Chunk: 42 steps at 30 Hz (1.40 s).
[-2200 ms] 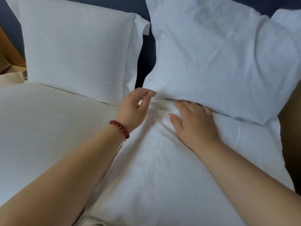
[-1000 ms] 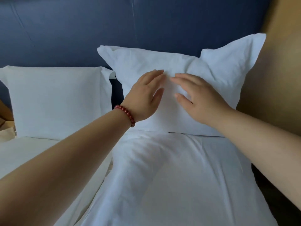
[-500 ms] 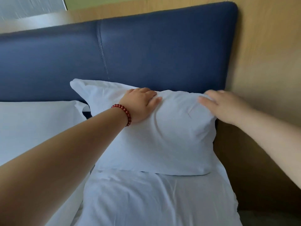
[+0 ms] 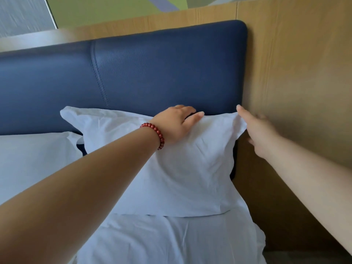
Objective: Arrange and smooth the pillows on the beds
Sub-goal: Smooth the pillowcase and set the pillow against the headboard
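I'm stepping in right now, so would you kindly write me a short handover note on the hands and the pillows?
Left hand: open, palm flat on the top edge of the right pillow.
Right hand: open, at that pillow's upper right corner flap.
Right pillow leans on the blue headboard; creases remain.
Left pillow lies beside it and looks smooth.
Left: smooth the creases, square the corners.

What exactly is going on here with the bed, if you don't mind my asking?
A person is tidying the right pillow, which leans against the blue headboard. The left hand, with a red bead bracelet at its wrist, lies on the pillow's top edge, fingers over the edge. The right hand touches the pillow's upper right corner flap, beside the wooden wall panel. A second pillow sits to the left, untouched. The sheet below is wrinkled.
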Available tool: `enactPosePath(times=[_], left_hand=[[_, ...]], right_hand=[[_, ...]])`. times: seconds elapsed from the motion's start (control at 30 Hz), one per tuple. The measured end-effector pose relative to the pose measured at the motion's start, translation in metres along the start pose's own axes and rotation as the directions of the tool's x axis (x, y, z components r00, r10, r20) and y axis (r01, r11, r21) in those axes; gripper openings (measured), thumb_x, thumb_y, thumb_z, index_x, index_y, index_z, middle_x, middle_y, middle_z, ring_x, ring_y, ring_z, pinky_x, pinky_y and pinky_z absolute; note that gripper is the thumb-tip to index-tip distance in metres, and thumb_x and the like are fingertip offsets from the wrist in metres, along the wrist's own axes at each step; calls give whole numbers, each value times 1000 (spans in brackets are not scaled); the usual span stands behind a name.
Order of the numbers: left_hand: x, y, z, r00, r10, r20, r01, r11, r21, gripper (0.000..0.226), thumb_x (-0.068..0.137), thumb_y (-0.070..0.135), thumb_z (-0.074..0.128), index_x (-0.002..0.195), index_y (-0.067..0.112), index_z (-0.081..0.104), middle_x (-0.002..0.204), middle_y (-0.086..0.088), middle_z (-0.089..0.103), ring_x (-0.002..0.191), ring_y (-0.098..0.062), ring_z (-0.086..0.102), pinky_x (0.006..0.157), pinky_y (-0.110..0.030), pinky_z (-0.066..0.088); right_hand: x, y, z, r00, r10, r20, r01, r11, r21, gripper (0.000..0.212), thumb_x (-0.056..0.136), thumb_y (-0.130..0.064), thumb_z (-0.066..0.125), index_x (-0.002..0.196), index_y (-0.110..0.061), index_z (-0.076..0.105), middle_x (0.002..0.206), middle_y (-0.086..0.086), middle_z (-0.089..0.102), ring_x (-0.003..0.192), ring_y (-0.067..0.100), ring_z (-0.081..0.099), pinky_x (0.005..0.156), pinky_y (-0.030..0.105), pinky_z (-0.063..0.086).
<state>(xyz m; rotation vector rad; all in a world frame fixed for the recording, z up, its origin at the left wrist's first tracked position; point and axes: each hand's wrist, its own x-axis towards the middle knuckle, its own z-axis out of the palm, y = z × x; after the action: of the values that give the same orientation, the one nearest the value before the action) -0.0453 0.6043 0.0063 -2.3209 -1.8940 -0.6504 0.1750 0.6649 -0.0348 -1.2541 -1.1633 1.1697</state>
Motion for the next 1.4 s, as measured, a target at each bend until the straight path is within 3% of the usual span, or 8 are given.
enactPosePath(times=[0.1,0.23,0.37,0.67,0.9,1.03,1.2,1.4], left_hand=[[7,1,6,997,-39,65,39,999,-11,57,95,65,24,124,28,58,124,4,58,119,-15,49,105,-40,38],[2,-7,13,996,-69,64,67,997,29,55,97,63,22,128,30,54,128,3,57,122,-18,49,106,-41,36],[-11,-17,20,993,-115,35,110,988,112,61,91,67,12,121,32,51,122,3,59,119,-20,51,102,-42,38],[-23,-21,16,985,-172,8,168,969,179,52,96,59,15,113,27,53,119,1,61,115,-21,52,97,-38,38],[-27,-20,12,985,-172,18,164,963,214,51,99,55,14,116,26,53,119,-1,61,115,-23,52,98,-37,36],[-35,-24,2,990,-140,-20,141,982,122,48,103,46,16,136,27,46,137,-1,54,126,-23,47,105,-34,33],[-55,-48,-17,994,-61,-85,76,982,174,56,102,46,12,135,24,52,136,3,58,128,-21,47,110,-35,30],[-80,-96,-33,982,-41,-184,88,964,252,81,86,57,0,132,24,57,138,5,56,133,-19,42,111,-35,24]], right_hand=[[0,5,-5,969,145,199,-192,951,242,38,80,-48,76,106,-23,65,115,-2,70,106,17,63,102,35,44],[5,4,-7,993,72,94,-101,933,345,10,91,-24,71,98,-20,65,109,2,72,95,15,69,88,32,54],[11,0,-16,992,-45,-114,76,955,287,36,87,-37,73,118,-21,66,108,0,70,104,21,66,97,39,52],[-1,-4,-22,986,-89,-142,126,952,279,50,91,-38,68,136,-19,57,125,-2,64,116,19,60,105,39,46],[-10,13,-35,998,20,-66,-10,988,153,20,92,-39,66,104,-23,63,115,2,69,101,19,66,92,34,52],[-20,-9,-30,980,-117,-164,111,993,-47,53,89,-47,68,128,-13,56,132,7,59,120,28,56,96,37,45],[-41,-37,16,901,-431,-51,401,871,-285,67,87,-49,67,145,-23,44,148,-2,44,130,14,45,96,27,36],[-65,-48,93,744,-629,225,613,509,-604,70,90,-53,61,146,-16,43,159,1,31,152,19,9,120,50,-5]])
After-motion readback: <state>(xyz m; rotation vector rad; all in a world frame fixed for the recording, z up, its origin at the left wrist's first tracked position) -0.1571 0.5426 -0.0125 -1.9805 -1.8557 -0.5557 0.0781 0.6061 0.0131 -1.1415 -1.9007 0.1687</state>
